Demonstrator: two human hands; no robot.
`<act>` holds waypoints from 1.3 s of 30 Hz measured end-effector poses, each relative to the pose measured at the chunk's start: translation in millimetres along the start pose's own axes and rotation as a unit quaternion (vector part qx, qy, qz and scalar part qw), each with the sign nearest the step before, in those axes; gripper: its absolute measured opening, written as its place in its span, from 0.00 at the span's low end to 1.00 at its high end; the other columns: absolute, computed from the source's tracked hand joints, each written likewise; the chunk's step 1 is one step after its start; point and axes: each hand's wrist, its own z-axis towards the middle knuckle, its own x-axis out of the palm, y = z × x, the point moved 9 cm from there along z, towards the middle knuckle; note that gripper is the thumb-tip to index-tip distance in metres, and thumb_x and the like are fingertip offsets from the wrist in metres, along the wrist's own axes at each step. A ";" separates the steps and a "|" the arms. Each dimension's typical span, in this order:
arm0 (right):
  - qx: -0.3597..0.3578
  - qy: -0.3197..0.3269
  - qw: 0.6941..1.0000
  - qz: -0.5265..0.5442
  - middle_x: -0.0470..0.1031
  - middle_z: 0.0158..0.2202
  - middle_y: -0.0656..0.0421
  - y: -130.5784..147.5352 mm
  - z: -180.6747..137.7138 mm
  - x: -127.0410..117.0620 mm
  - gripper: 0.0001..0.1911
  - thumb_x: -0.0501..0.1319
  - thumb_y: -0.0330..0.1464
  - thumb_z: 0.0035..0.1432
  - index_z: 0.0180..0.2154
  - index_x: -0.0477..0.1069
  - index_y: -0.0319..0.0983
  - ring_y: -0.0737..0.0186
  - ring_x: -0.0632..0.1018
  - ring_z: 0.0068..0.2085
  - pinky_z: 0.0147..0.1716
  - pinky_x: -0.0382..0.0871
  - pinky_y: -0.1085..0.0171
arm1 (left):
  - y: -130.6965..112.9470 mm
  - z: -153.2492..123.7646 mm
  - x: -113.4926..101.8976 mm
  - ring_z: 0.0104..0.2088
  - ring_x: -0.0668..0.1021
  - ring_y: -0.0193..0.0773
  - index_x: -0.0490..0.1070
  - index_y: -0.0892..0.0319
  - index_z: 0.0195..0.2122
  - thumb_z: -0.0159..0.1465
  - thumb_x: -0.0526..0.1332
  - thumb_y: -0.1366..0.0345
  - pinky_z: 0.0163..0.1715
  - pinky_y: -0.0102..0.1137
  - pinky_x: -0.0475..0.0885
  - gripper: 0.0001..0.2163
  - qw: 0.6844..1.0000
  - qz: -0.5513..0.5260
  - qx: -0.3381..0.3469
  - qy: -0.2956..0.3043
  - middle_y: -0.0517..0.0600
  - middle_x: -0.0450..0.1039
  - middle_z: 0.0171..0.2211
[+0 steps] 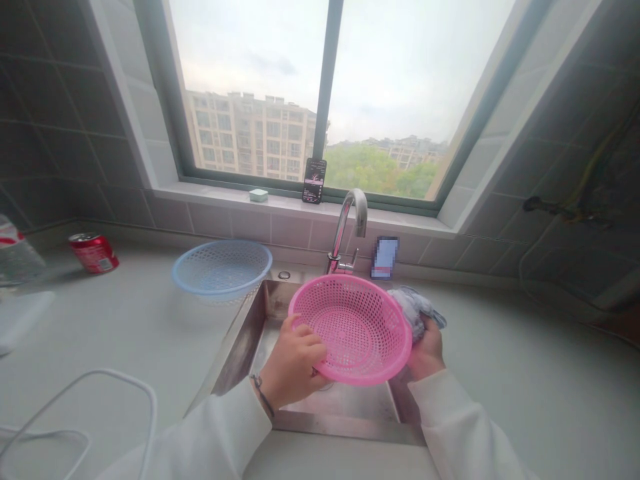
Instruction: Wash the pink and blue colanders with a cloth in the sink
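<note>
Your left arm reached from the lower left, in a white sleeve (215,427), and your left hand (297,360) was closed on the near left rim of the pink basket (350,327). Its back was turned up, and a dark bracelet (262,395) was around the wrist. Your right arm reached from the lower right. Your right hand (429,350) gripped a greyish cloth (416,310) at the right side of the basket, where the rim partly hid the fingers.

The pink basket was between your two hands, raised above the sink (345,423) and tilted, so that its open side was facing you. I cannot tell how firmly the right hand pressed the cloth to its wall.

The far rim was near the base of the tap (359,213), so the room behind was narrow. A phone (385,258) leaned on the wall, just beyond the cloth. On the left, a blue basket (223,267) stood close to the sink's edge. To the right of your right hand, the table (525,360) gave wide open room.
</note>
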 end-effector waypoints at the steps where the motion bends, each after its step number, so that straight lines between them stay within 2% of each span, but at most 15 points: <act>1: 0.000 -0.001 1.000 0.003 0.79 0.24 0.61 -0.2 0.2 -1.0 0.06 0.62 0.36 0.52 0.30 0.78 0.44 0.59 0.80 0.31 0.35 0.77 0.59 | -2.3 0.2 -0.4 0.33 0.76 0.46 0.71 0.55 0.21 0.57 0.70 0.58 0.56 0.52 0.58 0.12 1.000 0.010 0.009 -0.002 0.49 0.76 0.24; 4: 0.005 0.003 1.000 0.003 0.80 0.25 0.61 -3.3 2.9 -5.9 0.06 0.63 0.36 0.51 0.32 0.78 0.44 0.59 0.80 0.31 0.34 0.78 0.59 | -6.8 -0.2 -0.2 0.28 0.74 0.42 0.69 0.56 0.20 0.59 0.68 0.57 0.45 0.43 0.63 0.15 0.999 0.034 0.035 -0.006 0.49 0.74 0.22; 7: 0.042 0.014 0.999 -0.004 0.82 0.27 0.62 -12.8 6.1 -10.8 0.07 0.63 0.38 0.51 0.32 0.78 0.45 0.59 0.81 0.31 0.33 0.79 0.59 | -7.7 -1.6 1.0 0.25 0.71 0.39 0.67 0.56 0.19 0.61 0.67 0.55 0.36 0.37 0.60 0.18 0.998 0.054 0.044 -0.008 0.49 0.73 0.20; 10: 0.083 -0.013 0.996 0.010 0.83 0.30 0.62 -21.4 6.9 -17.2 0.08 0.64 0.39 0.50 0.33 0.79 0.46 0.59 0.83 0.32 0.33 0.80 0.59 | -5.3 -2.7 0.9 0.23 0.69 0.37 0.66 0.57 0.18 0.61 0.67 0.51 0.32 0.34 0.57 0.20 0.998 0.042 0.034 -0.011 0.48 0.72 0.19; 12: 0.093 -0.037 0.995 0.029 0.84 0.32 0.62 -23.2 6.1 -18.6 0.07 0.63 0.38 0.51 0.33 0.79 0.45 0.60 0.83 0.34 0.35 0.81 0.59 | 1.2 -3.1 -1.9 0.22 0.67 0.36 0.64 0.57 0.17 0.60 0.68 0.48 0.30 0.33 0.55 0.23 1.000 0.014 0.001 -0.027 0.47 0.69 0.18; 15: 0.094 -0.068 0.992 0.052 0.83 0.32 0.63 -22.8 4.1 -18.6 0.06 0.63 0.35 0.51 0.31 0.78 0.44 0.61 0.82 0.33 0.35 0.80 0.61 | 18.3 -4.6 -5.9 0.22 0.63 0.34 0.59 0.58 0.15 0.57 0.69 0.43 0.28 0.31 0.52 0.28 0.994 -0.048 -0.083 -0.052 0.44 0.61 0.16; 17: 0.081 -0.058 0.994 0.047 0.83 0.31 0.63 -20.1 3.9 -14.9 0.05 0.62 0.34 0.52 0.31 0.77 0.44 0.61 0.81 0.31 0.35 0.80 0.61 | 28.8 -6.1 -4.6 0.22 0.60 0.32 0.56 0.58 0.14 0.55 0.70 0.43 0.27 0.31 0.51 0.30 0.985 -0.093 -0.133 -0.052 0.43 0.57 0.16; 22: 0.036 -0.001 0.999 0.027 0.82 0.30 0.63 -13.0 5.5 -6.3 0.05 0.62 0.34 0.53 0.32 0.77 0.44 0.60 0.81 0.31 0.35 0.81 0.59 | 47.6 -10.4 11.6 0.23 0.57 0.31 0.52 0.57 0.15 0.55 0.67 0.44 0.26 0.31 0.47 0.29 0.952 -0.203 -0.228 -0.012 0.41 0.50 0.17; 27: 0.053 -0.030 0.998 0.025 0.83 0.31 0.62 -21.8 6.8 -12.0 0.06 0.65 0.34 0.48 0.32 0.77 0.42 0.62 0.82 0.29 0.28 0.80 0.65 | 54.3 -11.7 36.3 0.24 0.59 0.32 0.62 0.58 0.20 0.55 0.64 0.41 0.26 0.29 0.51 0.24 0.880 -0.382 -0.283 0.004 0.42 0.55 0.20; 29: 0.032 -0.063 0.998 -0.002 0.82 0.31 0.62 -18.4 5.1 -16.2 0.07 0.67 0.31 0.45 0.32 0.78 0.41 0.63 0.81 0.29 0.25 0.79 0.67 | 56.1 -11.1 43.3 0.23 0.60 0.32 0.62 0.57 0.20 0.53 0.64 0.39 0.26 0.29 0.52 0.25 0.863 -0.410 -0.295 0.004 0.42 0.56 0.19; 32: -0.037 -0.087 0.991 -0.093 0.82 0.31 0.61 0.4 -0.9 -13.1 0.09 0.70 0.28 0.42 0.31 0.80 0.40 0.64 0.80 0.29 0.25 0.76 0.69 | 61.2 -11.9 51.2 0.22 0.60 0.31 0.59 0.56 0.19 0.52 0.64 0.38 0.25 0.28 0.52 0.26 0.861 -0.400 -0.315 0.011 0.41 0.56 0.18; 35: -0.107 -0.044 0.973 -0.200 0.81 0.32 0.60 22.8 -8.4 8.7 0.06 0.71 0.29 0.45 0.30 0.81 0.41 0.62 0.79 0.33 0.32 0.77 0.66 | 64.1 -13.9 58.2 0.22 0.62 0.32 0.60 0.56 0.21 0.54 0.62 0.38 0.24 0.29 0.54 0.26 0.864 -0.386 -0.321 0.033 0.42 0.58 0.19; 39: -0.187 0.047 0.935 -0.296 0.81 0.35 0.59 40.9 -25.9 46.6 0.05 0.71 0.31 0.50 0.32 0.81 0.44 0.55 0.79 0.40 0.47 0.76 0.53 | 61.0 -14.5 65.5 0.22 0.61 0.33 0.60 0.56 0.22 0.59 0.58 0.38 0.24 0.29 0.53 0.25 0.873 -0.375 -0.304 0.065 0.42 0.58 0.20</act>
